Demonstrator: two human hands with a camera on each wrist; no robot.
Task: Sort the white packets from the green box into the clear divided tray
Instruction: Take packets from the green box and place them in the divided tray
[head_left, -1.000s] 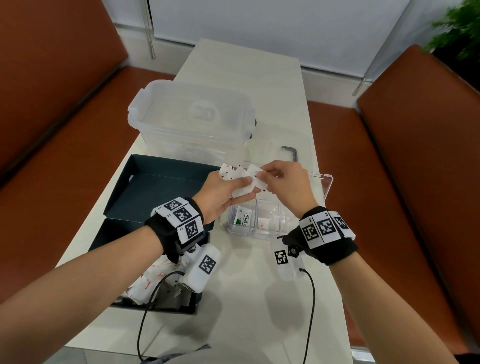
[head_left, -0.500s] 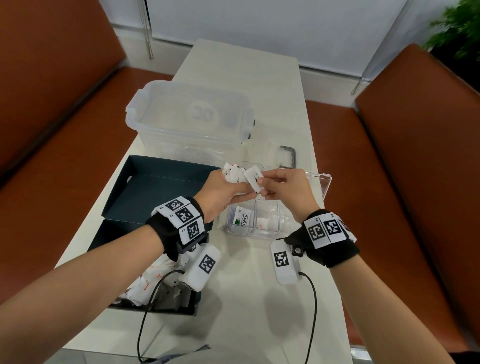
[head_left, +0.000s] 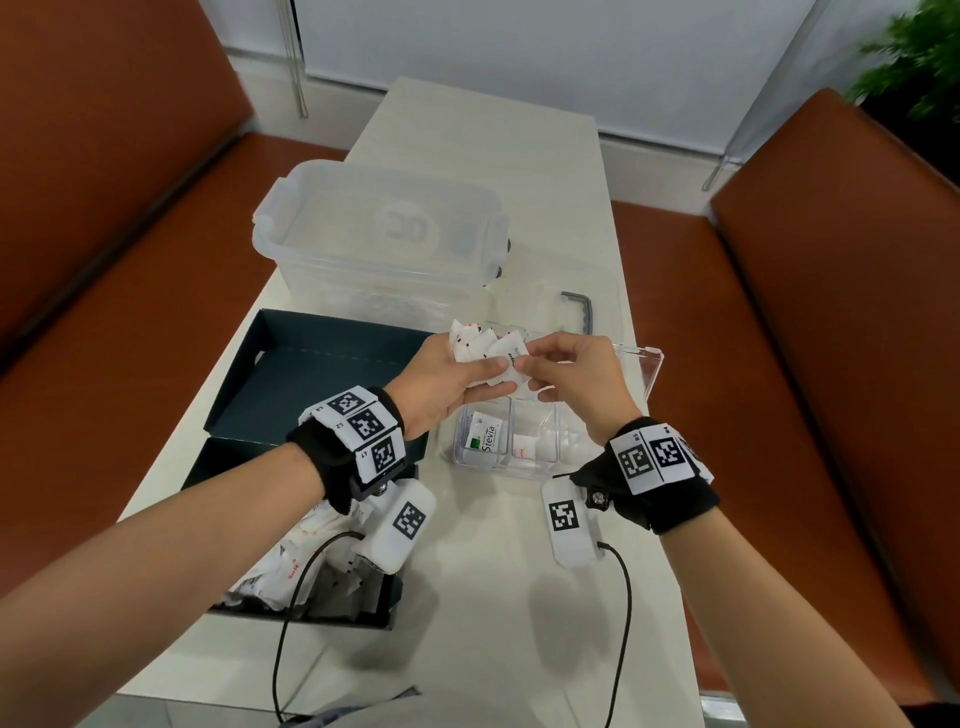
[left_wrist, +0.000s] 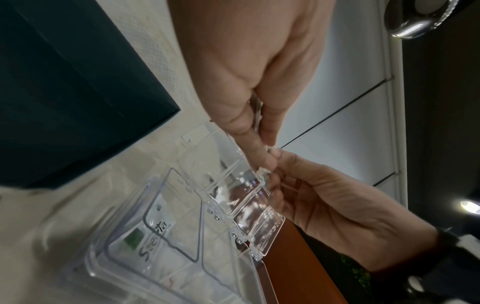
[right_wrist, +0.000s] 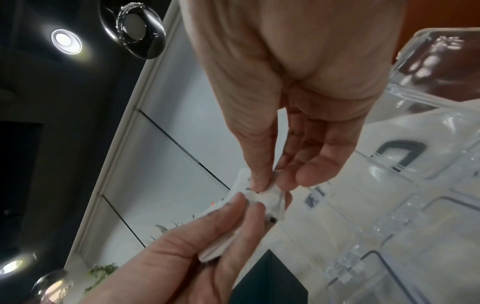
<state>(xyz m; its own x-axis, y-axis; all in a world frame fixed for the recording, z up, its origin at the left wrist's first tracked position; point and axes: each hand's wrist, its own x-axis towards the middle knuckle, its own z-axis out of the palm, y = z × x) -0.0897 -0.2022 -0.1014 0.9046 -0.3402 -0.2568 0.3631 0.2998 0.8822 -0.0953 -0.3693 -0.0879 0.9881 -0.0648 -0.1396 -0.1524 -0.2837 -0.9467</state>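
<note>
Above the clear divided tray, near the counter's right edge, the left hand grips a bunch of white packets. The right hand pinches one packet at the bunch's near end. More packets lie in the green box.

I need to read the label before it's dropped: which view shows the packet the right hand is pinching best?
The right wrist view: the pinched packet fills the centre, but blurred. The head view shows it small, against the left hand's bunch. The left wrist view shows only its edge.
</note>
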